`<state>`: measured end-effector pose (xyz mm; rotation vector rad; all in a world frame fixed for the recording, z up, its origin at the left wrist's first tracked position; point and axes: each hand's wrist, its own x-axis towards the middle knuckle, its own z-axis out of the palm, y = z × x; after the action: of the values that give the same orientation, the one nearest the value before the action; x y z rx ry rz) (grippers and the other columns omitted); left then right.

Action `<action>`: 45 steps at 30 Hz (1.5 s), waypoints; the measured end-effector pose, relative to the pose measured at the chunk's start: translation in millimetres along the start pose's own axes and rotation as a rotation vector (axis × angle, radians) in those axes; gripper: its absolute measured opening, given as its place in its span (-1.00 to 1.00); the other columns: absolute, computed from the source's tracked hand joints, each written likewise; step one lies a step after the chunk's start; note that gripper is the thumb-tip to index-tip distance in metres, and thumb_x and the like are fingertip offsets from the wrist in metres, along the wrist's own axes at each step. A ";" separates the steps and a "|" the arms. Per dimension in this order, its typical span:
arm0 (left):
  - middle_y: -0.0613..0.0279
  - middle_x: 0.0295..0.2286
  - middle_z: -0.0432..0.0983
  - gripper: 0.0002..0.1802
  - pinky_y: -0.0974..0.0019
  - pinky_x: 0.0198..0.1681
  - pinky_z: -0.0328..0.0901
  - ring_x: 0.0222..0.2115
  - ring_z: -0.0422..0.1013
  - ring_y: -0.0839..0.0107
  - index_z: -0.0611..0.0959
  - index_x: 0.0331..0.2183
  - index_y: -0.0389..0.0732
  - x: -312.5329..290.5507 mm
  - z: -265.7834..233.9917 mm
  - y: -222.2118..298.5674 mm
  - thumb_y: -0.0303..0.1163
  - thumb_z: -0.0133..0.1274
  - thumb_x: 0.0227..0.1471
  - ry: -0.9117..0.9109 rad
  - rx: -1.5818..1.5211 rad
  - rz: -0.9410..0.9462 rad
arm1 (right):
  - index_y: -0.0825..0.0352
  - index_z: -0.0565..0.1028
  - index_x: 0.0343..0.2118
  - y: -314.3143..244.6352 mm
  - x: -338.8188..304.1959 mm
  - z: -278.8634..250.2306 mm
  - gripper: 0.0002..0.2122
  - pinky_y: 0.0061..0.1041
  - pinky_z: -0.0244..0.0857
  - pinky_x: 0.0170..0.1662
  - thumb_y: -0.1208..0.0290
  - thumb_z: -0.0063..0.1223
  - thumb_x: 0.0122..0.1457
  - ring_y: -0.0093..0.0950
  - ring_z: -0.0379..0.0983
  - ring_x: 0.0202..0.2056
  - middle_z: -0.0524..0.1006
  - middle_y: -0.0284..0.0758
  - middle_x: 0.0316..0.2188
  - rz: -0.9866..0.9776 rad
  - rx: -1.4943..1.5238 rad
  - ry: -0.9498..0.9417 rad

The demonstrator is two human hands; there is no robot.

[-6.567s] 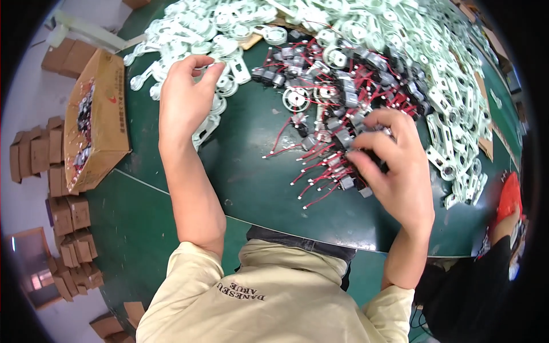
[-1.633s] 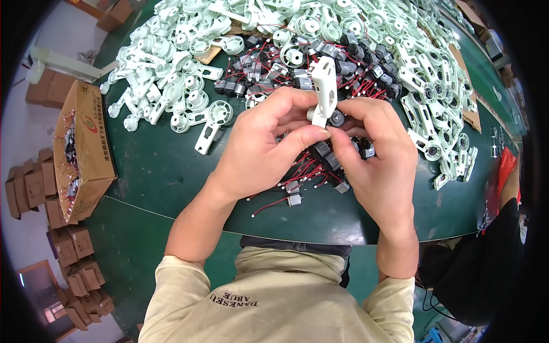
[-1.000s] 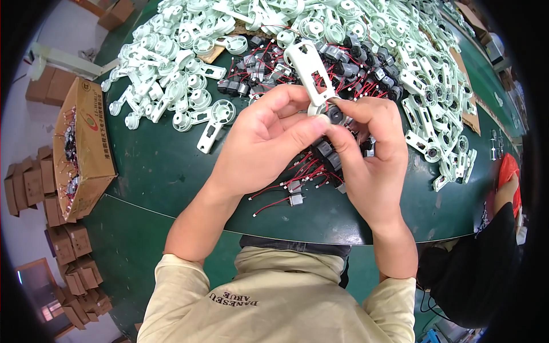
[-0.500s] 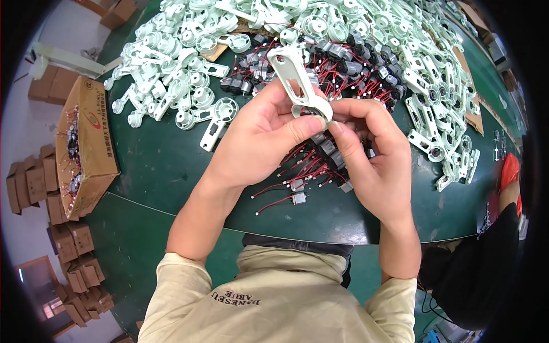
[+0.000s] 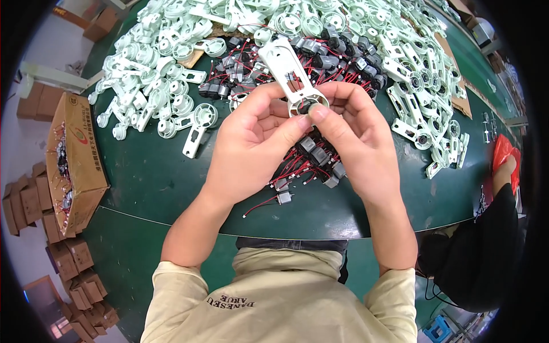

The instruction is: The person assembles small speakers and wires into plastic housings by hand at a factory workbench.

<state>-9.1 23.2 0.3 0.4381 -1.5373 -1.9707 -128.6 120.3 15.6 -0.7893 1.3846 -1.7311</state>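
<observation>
A pale mint-green plastic housing, long and slotted with a round ring at its lower end, is held up over the table. My left hand grips the ring end from the left, its thumb along the rim. From the other side my right hand is closed round the same ring, thumb tip pressing on a dark part inside it. The fingertips partly hide that part. Just below and behind the hands lie small motors with red wires; a single motor rests nearer the table edge.
A big heap of mint-green housings covers the table's far side, with more housings with dark inserts at the right. A carton of motors stands left. At far right, another person's hand touches a red bag.
The housing has tilted so its ring opening faces up toward me, showing the dark part inside. My right thumb has moved from below the ring onto that part.
</observation>
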 end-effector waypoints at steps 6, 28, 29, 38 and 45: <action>0.21 -0.22 0.49 -0.66 0.43 -0.14 0.40 -0.22 0.47 0.51 0.47 -0.07 -0.35 -4.5 10.2 -0.8 -0.63 0.03 0.07 0.044 0.111 0.067 | 0.36 0.33 -0.13 5.2 -2.8 4.3 -0.77 -0.66 0.31 -0.19 0.52 0.07 0.17 -0.66 0.34 -0.25 0.42 -0.40 -0.27 0.015 0.153 0.034; 0.23 -0.20 0.30 -0.60 0.45 -0.17 0.41 -0.21 0.44 0.47 0.45 -0.05 -0.40 -2.9 -1.4 5.4 -0.69 0.06 0.01 -0.044 0.111 0.121 | 0.43 0.29 -0.06 -2.3 -3.4 -1.9 -0.75 -0.67 0.32 -0.13 0.62 -0.02 0.21 -0.65 0.38 -0.20 0.44 -0.32 -0.24 -0.029 0.202 -0.112; 0.23 -0.21 0.30 -0.61 0.46 -0.19 0.41 -0.23 0.44 0.47 0.46 -0.07 -0.40 -2.4 -0.3 4.9 -0.66 0.08 0.01 -0.045 0.090 0.145 | 0.43 0.28 -0.06 -1.9 -4.3 -1.8 -0.75 -0.67 0.31 -0.13 0.62 -0.03 0.21 -0.65 0.39 -0.20 0.44 -0.32 -0.24 -0.006 0.176 -0.098; 0.24 -0.39 0.30 -0.59 0.53 -0.53 0.22 -0.55 0.26 0.61 0.46 -0.30 -0.34 -2.3 -5.7 -8.7 -0.33 0.30 -0.08 0.032 0.432 0.354 | 0.45 0.23 -0.10 3.2 -10.8 7.0 -0.80 -0.64 0.32 -0.16 0.65 -0.13 0.23 -0.63 0.40 -0.22 0.42 -0.30 -0.25 -0.024 0.090 -0.111; 0.23 -0.44 0.30 -0.63 0.48 -0.56 0.17 -0.60 0.22 0.56 0.47 -0.32 -0.29 -6.4 -4.7 -6.6 -0.34 0.29 -0.09 0.039 0.520 0.365 | 0.43 0.26 -0.13 0.2 -9.9 5.5 -0.81 -0.66 0.31 -0.21 0.65 -0.08 0.21 -0.65 0.39 -0.26 0.43 -0.32 -0.28 0.020 0.117 -0.123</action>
<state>-3.1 24.7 -7.9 0.3642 -1.9438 -1.2741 -119.0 126.0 16.5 -0.8011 1.1945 -1.7020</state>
